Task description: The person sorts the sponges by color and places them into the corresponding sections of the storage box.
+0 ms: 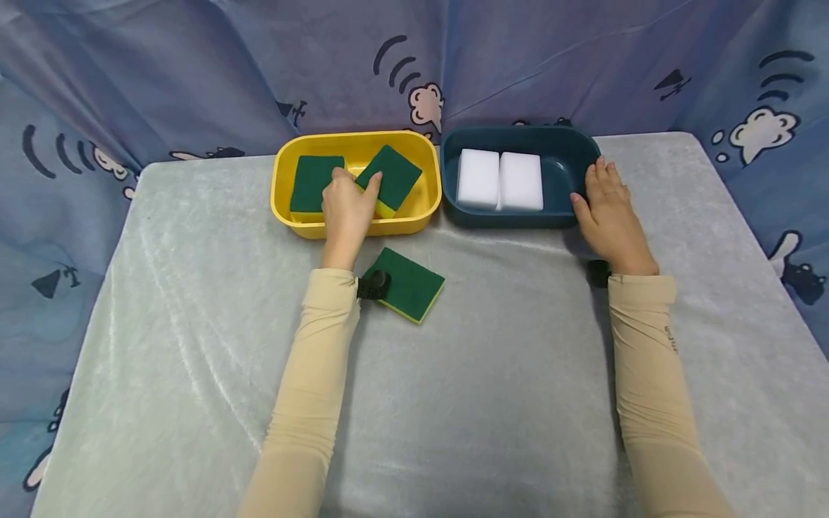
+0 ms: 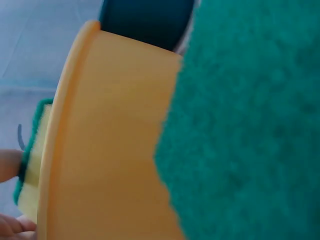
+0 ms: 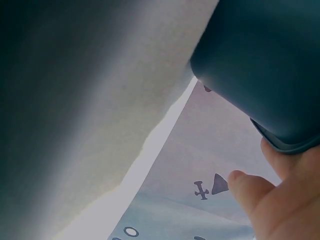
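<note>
My left hand (image 1: 348,210) reaches over the near rim of a yellow bin (image 1: 282,188) and pinches a green-and-yellow scouring sponge (image 1: 396,178) that lies tilted at an angle. In the left wrist view, fingers (image 2: 9,165) touch its green face beyond the bin's wall. Beside it in the bin is another scouring sponge (image 1: 314,185), partly behind the hand. A third sponge (image 1: 409,285) lies on the table by the left wrist, its green face filling the left wrist view's right side. My right hand (image 1: 612,221) rests with extended fingers against a dark teal bin (image 1: 562,218), the thumb at its rim.
Two white sponge blocks (image 1: 478,180) stand side by side in the teal bin's left part. Both bins sit next to each other near the back edge of the cloth-covered table (image 1: 194,345). A printed curtain (image 1: 550,65) hangs behind and at the sides.
</note>
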The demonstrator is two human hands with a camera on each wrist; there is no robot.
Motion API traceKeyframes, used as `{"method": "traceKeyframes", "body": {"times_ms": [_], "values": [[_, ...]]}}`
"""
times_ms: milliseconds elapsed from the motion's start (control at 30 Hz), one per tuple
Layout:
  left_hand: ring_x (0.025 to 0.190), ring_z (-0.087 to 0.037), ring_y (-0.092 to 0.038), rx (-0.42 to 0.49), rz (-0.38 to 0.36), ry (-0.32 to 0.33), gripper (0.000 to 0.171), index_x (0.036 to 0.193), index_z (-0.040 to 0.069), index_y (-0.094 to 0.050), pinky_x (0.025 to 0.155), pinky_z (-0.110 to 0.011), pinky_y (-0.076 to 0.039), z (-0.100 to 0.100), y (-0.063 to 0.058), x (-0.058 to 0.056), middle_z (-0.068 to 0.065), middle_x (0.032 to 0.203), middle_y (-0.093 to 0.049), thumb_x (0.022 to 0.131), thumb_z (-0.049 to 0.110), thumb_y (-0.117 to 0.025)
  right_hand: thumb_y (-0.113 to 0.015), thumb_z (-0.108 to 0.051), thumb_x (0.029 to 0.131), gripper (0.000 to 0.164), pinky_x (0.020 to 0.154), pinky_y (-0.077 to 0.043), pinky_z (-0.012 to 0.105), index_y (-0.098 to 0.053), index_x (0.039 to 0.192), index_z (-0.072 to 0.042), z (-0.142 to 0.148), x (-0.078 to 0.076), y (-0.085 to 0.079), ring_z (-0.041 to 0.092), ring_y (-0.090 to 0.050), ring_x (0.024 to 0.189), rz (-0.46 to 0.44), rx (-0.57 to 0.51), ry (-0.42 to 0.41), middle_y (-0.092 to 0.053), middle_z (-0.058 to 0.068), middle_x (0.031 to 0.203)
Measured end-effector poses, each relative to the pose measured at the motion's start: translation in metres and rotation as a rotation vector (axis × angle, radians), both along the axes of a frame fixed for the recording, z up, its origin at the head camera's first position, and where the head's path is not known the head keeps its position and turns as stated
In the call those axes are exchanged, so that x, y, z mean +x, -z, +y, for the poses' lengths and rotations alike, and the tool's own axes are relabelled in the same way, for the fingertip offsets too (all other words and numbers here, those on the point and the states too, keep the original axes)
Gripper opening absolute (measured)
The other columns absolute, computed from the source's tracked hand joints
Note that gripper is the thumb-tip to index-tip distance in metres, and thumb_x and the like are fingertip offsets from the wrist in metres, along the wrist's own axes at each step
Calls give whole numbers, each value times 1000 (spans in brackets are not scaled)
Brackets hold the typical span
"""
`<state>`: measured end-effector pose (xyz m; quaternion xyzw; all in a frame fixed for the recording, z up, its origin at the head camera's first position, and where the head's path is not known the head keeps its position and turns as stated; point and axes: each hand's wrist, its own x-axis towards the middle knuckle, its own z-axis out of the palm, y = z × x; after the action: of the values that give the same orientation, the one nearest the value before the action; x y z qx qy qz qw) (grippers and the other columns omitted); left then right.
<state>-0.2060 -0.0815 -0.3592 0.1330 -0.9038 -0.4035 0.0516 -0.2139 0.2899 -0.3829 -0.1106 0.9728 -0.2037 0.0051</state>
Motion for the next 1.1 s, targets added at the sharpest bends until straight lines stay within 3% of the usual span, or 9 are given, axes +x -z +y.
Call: {"method": "traceKeyframes", "body": {"times_ms": [200,433,633,767,933,1100], "values": [[68,-35,-63,-129,-79,58,69,132,-16,-39,59,-36,-53,9,-1,-6,-20,75,-61,95,40,-54,-25,-36,104,64,112,1,54,-9,147,9,0,1,0,27,9,143,3,0,6,1,18,155],[68,-33,-64,-234,-118,73,57,118,-15,-53,59,-35,-55,14,0,-6,-21,78,-61,95,38,-55,-25,-35,104,63,112,1,54,-8,147,8,0,0,1,29,7,143,-2,5,7,2,16,155],[71,-30,-63,-384,-190,136,46,89,-3,-67,64,-38,-54,16,1,-7,-14,70,-58,95,40,-53,-25,-35,104,63,112,1,54,-8,147,8,0,0,0,28,8,143,-6,11,9,2,17,155],[86,-34,-64,-423,-234,158,45,101,-5,-67,73,-42,-54,17,1,-8,-19,91,-66,95,38,-55,-25,-35,104,63,112,2,54,-7,147,7,-1,0,0,28,8,143,-13,16,12,2,16,155],[89,-36,-64,-438,-206,169,44,117,-8,-59,74,-44,-55,18,0,-6,-22,103,-65,95,31,-57,-25,-35,104,63,112,2,52,-7,147,7,0,0,0,28,8,143,-17,20,15,3,16,155],[76,-35,-65,-457,-87,181,39,113,-6,-59,64,-42,-55,17,-5,3,-21,91,-66,94,28,-59,-25,-35,104,63,112,2,53,-7,147,6,-1,0,0,28,8,143,-17,23,13,3,15,155]]}}
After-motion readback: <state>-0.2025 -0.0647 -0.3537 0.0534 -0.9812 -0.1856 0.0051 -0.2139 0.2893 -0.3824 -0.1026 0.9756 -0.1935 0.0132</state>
